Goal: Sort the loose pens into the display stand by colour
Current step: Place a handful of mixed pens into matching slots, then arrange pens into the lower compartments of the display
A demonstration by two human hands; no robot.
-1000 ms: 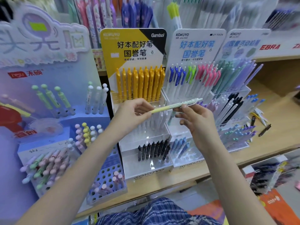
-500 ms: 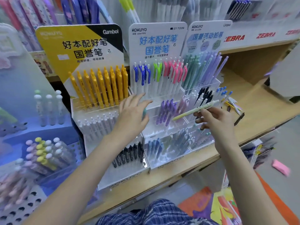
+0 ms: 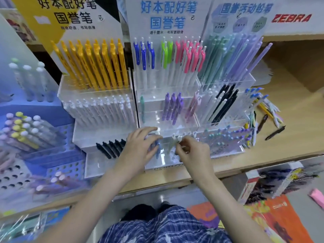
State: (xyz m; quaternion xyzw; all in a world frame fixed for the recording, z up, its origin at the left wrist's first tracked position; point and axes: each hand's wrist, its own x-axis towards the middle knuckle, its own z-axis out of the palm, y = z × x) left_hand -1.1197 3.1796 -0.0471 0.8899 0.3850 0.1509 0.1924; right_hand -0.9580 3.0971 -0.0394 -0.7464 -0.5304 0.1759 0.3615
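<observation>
Head view: right hand (image 3: 191, 151) pinches pale pen (image 3: 172, 144) beside left hand (image 3: 140, 146).

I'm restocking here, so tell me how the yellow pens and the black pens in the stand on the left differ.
The yellow pens fill the top tier; the black pens sit in the bottom tier. The yellow pens form a full row across the tier, while the black pens are a small cluster with bare space beside them. The yellow pens show much of their length; the black pens show less. Both lean in the same clear stand.

Both arms outstretched, left hand (image 3: 140, 146) fingers loosely spread, right hand (image 3: 191, 151) fingertips drawn together in a pinching grip.
</observation>
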